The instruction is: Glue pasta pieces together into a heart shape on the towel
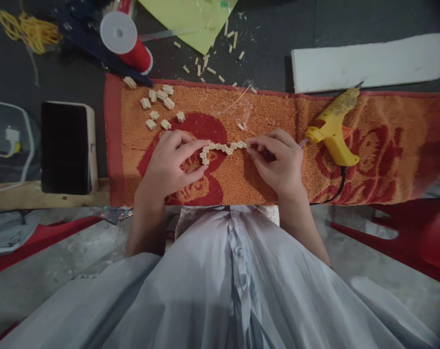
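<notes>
A wavy strip of small pale bundled stick pieces (220, 147) lies across the orange towel, curling down at its left end. My left hand (171, 160) pinches that curled end between thumb and fingers. At the strip's other end, the thumb and forefinger of my right hand (280, 157) are closed on its tip. Several loose bundles of the same short sticks (163, 99) sit on the towel beyond my left hand. Just right of my right hand rests a yellow hot glue gun (334, 128), its nozzle pointing away to the upper right.
The orange and red towel (263, 184) covers the table's front edge. A phone (65, 148) and white cable (30, 140) lie left. Behind are a red thread spool (136, 55), yellow cord (30, 31), loose stick pieces (211, 71), green paper (187, 22) and a white foam strip (365, 63).
</notes>
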`<state>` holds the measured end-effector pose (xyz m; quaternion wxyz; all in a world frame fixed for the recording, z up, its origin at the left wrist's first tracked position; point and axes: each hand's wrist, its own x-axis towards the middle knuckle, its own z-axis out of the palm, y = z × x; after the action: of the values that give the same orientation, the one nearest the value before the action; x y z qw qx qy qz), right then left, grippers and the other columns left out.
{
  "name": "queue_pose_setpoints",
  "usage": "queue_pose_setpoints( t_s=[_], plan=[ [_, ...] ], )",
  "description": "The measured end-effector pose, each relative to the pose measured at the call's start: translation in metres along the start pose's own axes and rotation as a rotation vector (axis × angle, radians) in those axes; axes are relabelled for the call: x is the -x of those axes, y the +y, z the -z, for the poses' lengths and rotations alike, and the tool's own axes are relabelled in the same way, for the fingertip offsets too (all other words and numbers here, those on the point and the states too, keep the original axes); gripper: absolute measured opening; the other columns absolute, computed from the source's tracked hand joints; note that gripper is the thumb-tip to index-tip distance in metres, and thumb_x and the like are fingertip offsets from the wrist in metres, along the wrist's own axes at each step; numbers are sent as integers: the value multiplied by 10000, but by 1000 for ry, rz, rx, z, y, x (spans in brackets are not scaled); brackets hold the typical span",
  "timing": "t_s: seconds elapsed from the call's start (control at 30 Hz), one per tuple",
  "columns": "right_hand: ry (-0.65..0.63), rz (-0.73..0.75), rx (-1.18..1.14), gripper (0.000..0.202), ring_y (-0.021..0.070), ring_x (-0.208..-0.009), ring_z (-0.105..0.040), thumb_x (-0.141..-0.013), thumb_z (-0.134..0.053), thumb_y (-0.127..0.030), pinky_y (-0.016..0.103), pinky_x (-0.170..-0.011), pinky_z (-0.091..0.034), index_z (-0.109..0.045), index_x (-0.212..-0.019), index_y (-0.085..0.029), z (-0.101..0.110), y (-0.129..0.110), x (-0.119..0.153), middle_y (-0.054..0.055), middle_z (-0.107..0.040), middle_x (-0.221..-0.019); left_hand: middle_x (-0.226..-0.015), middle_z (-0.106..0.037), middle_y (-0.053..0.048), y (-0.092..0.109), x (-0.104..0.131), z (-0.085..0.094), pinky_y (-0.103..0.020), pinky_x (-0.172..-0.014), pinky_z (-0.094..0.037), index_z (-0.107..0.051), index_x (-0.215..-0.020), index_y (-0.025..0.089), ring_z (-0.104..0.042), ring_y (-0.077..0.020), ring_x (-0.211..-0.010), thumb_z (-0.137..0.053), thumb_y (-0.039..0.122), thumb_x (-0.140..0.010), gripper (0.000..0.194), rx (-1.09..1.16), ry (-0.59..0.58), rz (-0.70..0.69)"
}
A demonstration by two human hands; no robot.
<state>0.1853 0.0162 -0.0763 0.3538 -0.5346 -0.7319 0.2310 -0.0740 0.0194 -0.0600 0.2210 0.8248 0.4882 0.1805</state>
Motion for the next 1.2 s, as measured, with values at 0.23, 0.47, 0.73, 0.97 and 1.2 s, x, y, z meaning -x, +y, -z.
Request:
queue_pose_setpoints(
  t_s=[0.23,0.47,0.73,0.97,1.2],
  plan=[
    [12,2,-37,172,128,-698,-572,-860,-624,-175,278,-640,-501,-716,-980,-258,0,0,0,9,-594,-817,-1024,-566,-53,0,0,0,-419,-936,-457,-609,-1261,281,-544,-226,-986,-643,324,-856,409,17,1,2],
    [6,9,-20,192,127,-702,-572,-857,-617,-152,273,-644,-494,-714,-993,-246,0,0,0,13,-592,-816,-1021,-564,-53,-1,0,-1,-422,-933,-457,-611,-1265,267,-540,-225,-981,-648,318,-851,419,28,8,-10],
    [-7,-10,-9,183,128,-709,-575,-871,-607,-186,277,-650,-508,-709,-1005,-258,0,0,0,15,-600,-839,-1016,-554,-43,0,0,-1,-409,-943,-454,-612,-1263,273,-530,-218,-985,-654,305,-841,425,37,10,2],
    [-10,-23,10,169,131,-698,-570,-870,-604,-205,283,-641,-509,-711,-996,-245,-1,1,1,21,-605,-839,-1033,-567,-52,0,0,0,-425,-937,-459,-596,-1272,288,-539,-227,-991,-663,319,-841,437,30,-5,1],
    [6,-10,1,155,122,-670,-563,-856,-616,-207,267,-617,-493,-717,-970,-233,-1,1,0,17,-602,-828,-1037,-576,-59,-1,1,1,-422,-926,-461,-596,-1269,276,-539,-223,-977,-650,340,-856,422,27,-9,-4]
  ],
)
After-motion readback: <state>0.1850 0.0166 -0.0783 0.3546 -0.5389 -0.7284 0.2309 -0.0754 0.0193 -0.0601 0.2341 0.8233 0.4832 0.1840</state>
